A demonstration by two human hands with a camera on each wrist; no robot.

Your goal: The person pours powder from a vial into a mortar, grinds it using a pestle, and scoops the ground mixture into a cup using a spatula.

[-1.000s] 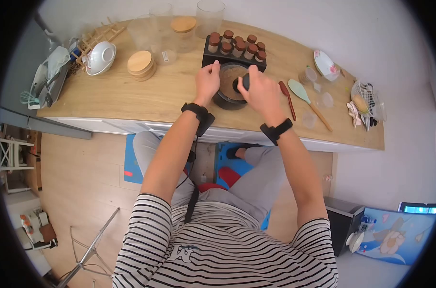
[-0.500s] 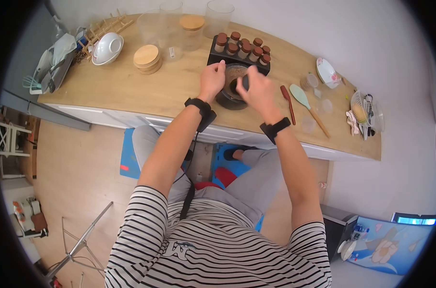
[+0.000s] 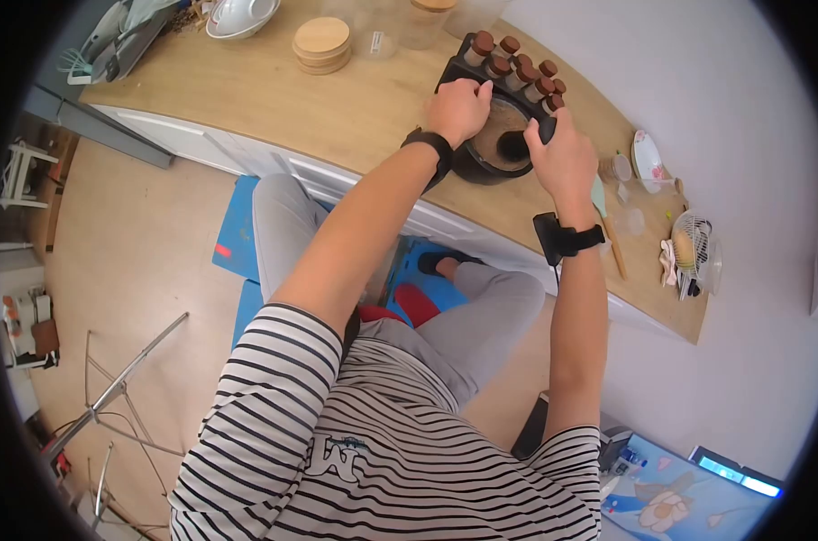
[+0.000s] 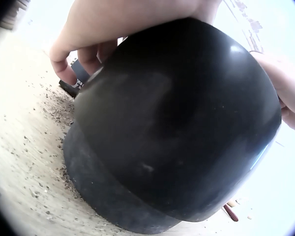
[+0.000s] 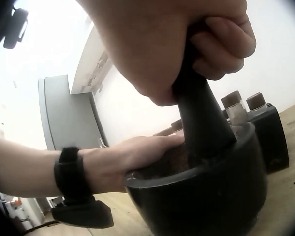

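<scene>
A black mortar (image 3: pixel 483 173) stands on the counter with brown ground powder (image 3: pixel 497 123) inside. My left hand (image 3: pixel 460 110) grips its rim on the left side, thumb at the rim and fingers along the outer wall. In the right wrist view, my right hand (image 5: pixel 182 49) wraps its curled fingers round the upper part of a black pestle (image 5: pixel 204 120). The pestle leans, its lower end down inside the bowl; the mortar's wall hides its tip there. Brown crumbs (image 4: pixel 59 110) lie scattered on the counter by the mortar's base in the left wrist view.
Directly behind the mortar is a black rack (image 5: pixel 270 137) of cork-topped spice jars (image 3: pixel 524 74). A wooden-lidded container (image 3: pixel 322 45) stands to the left. On the right are a green spatula (image 3: pixel 612 230), a flowered dish (image 3: pixel 648 160) and a wire basket (image 3: pixel 694 236).
The head view has turned, so the mortar and both hands appear farther right and higher. The pestle has shifted within the bowl toward its right side. Both hands keep their holds.
</scene>
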